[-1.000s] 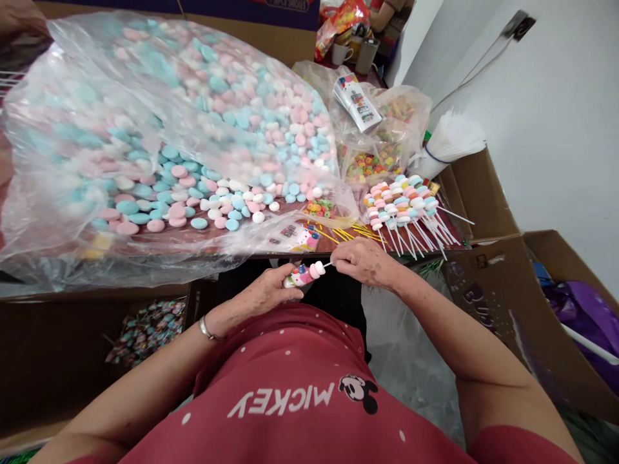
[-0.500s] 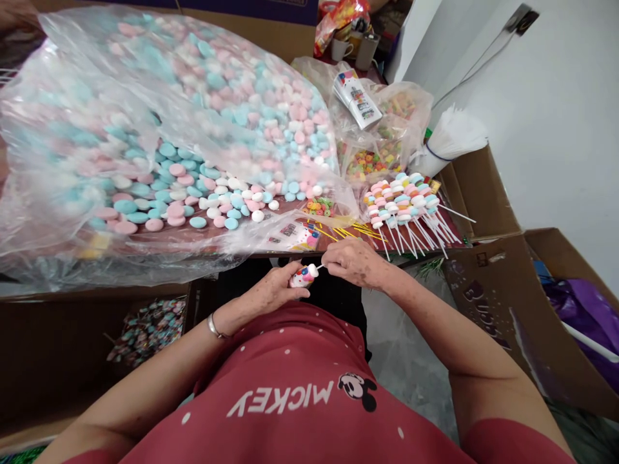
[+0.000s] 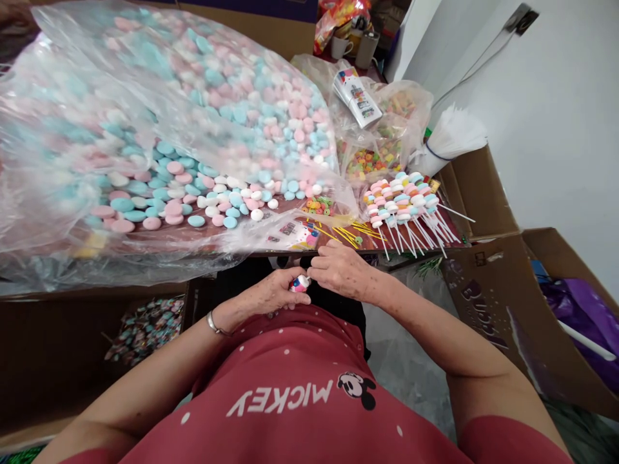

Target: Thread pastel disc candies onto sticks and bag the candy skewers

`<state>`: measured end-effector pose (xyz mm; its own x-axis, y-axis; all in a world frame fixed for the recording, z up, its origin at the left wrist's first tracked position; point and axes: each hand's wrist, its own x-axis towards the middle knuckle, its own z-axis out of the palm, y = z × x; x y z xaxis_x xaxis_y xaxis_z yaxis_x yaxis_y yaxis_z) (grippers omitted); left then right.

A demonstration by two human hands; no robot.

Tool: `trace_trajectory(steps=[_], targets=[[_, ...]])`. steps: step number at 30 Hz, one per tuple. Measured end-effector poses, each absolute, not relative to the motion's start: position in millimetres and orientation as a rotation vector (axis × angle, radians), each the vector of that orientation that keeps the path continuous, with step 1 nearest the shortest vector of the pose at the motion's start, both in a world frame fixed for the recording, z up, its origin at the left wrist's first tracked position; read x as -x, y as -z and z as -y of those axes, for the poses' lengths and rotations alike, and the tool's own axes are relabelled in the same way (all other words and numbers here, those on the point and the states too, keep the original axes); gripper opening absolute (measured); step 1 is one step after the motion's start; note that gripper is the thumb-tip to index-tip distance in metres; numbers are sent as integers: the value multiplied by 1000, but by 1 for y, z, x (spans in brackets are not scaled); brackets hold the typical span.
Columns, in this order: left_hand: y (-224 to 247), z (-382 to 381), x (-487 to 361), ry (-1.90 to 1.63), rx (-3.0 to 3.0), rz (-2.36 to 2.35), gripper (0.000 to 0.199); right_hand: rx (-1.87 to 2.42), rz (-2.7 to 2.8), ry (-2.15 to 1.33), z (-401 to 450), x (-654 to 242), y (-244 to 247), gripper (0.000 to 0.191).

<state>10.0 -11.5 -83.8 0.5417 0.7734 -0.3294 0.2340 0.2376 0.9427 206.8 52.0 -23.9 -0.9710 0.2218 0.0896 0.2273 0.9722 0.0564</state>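
In front of my waist, my left hand (image 3: 271, 291) is closed around a small printed candy bag (image 3: 298, 284) with a white marshmallow at its mouth. My right hand (image 3: 342, 272) pinches at that mouth on the white stick, which my fingers now mostly hide. Just beyond my hands, at the table's front edge, lie yellow twist ties (image 3: 344, 234) with a green gummy ring (image 3: 358, 240) on them. Flat printed bags (image 3: 294, 233) lie left of the ties. Marshmallow lollipops (image 3: 401, 201) in pink, white and blue are piled to the right, their white sticks pointing toward me.
A huge clear bag of marshmallows (image 3: 232, 116) spills onto the table's left. Gummy rings (image 3: 318, 205) lie in front of bagged ones (image 3: 370, 161). White sticks (image 3: 454, 135) stand bundled at right. Open cardboard boxes (image 3: 483, 290) flank me; the left one holds wrapped candies (image 3: 147, 330).
My right hand has moved left and the marshmallow has sunk deeper into the printed bag. The stick is now mostly covered. A green gummy ring on the ties has come into sight.
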Motion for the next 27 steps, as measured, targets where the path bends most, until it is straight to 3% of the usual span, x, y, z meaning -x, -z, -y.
trace_trajectory(steps=[9,22,27], targets=[[73,8,-2,-422,-1284,-1032,31,465,3038,59,-65,-215,12,25],[66,3,13,-231,-964,-713,37,262,2806,232,-65,-216,8,28],[68,1,5,-339,-938,-784,37,337,2881,173,-58,-217,11,27]])
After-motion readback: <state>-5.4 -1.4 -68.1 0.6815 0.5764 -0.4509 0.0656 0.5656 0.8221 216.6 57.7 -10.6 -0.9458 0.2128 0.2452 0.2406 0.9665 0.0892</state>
